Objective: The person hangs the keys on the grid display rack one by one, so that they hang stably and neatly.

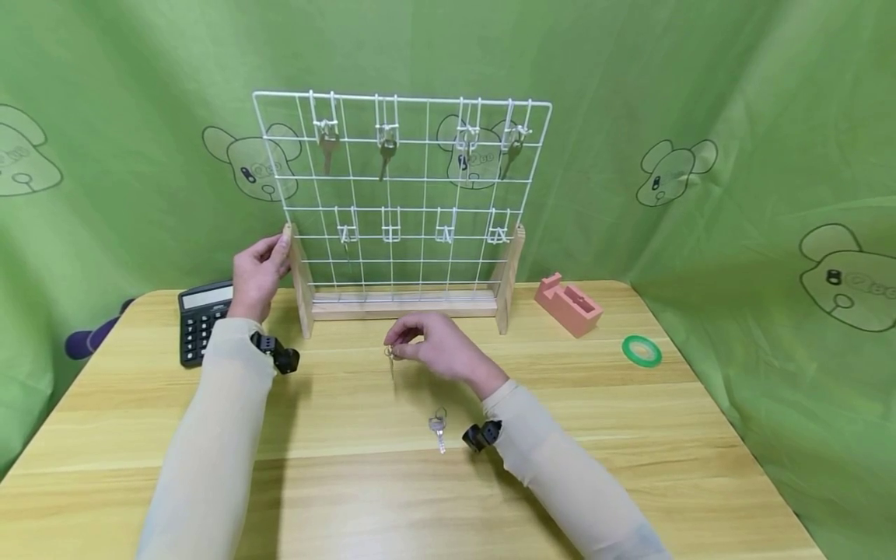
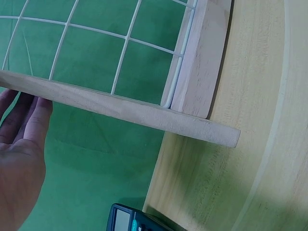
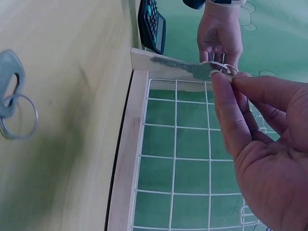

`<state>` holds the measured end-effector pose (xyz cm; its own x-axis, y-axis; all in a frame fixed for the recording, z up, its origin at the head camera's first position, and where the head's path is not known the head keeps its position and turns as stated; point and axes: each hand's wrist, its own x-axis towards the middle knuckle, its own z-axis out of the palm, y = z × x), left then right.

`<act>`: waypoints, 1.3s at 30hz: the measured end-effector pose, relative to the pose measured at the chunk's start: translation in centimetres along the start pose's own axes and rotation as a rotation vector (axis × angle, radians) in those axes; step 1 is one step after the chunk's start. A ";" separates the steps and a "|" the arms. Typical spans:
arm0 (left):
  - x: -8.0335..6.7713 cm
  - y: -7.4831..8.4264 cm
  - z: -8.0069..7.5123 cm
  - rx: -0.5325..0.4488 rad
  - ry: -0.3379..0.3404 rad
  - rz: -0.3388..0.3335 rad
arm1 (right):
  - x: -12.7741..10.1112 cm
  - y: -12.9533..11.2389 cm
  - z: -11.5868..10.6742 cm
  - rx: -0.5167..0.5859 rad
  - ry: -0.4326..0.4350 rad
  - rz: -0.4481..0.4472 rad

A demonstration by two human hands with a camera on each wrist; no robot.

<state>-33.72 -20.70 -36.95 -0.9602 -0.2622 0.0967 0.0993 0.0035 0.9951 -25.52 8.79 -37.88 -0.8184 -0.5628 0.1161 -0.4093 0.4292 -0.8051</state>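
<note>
My left hand (image 1: pixel 259 272) grips the left wooden post (image 1: pixel 299 284) of a white wire grid rack (image 1: pixel 420 180) near its top. In the left wrist view its fingers (image 2: pixel 36 120) lie against the post. Low over the table in front of the rack, my right hand (image 1: pixel 437 346) pinches a key (image 1: pixel 392 365) by its ring between thumb and fingertips. The right wrist view shows that key (image 3: pixel 192 69) side-on. A second key (image 1: pixel 438 424) with a ring lies on the table, nearer me. Several keys, one a dark key (image 1: pixel 387 148), hang from the upper hooks.
Left of the rack lies a black calculator (image 1: pixel 203 327); behind it is a purple object (image 1: pixel 94 338). A pink tape dispenser (image 1: pixel 568 305) and a green tape roll (image 1: pixel 642 351) are on the right. Lower hooks (image 1: pixel 446 232) line the grid. Green curtain (image 1: pixel 595 70) surrounds the wooden table (image 1: pixel 350 498).
</note>
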 end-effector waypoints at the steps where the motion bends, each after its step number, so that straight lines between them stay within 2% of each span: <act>1: 0.0 0.0 0.0 0.003 0.000 0.002 | 0.1 0.0 -0.1 0.004 0.005 -0.002; 12: 0.2 0.2 -0.2 0.017 0.001 0.006 | 0.9 -0.4 -1.0 0.047 0.132 0.058; 29: 0.2 -0.1 0.0 -0.008 0.008 -0.001 | 2.3 -0.6 -2.5 0.104 0.211 0.051; 39: 0.1 -0.1 0.0 0.006 0.006 -0.012 | 3.3 -1.5 -3.2 0.063 0.240 0.030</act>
<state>-33.79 -20.73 -37.07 -0.9598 -0.2675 0.0852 0.0865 0.0067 0.9962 -28.89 8.55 -34.44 -0.9054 -0.3629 0.2203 -0.3634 0.3942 -0.8441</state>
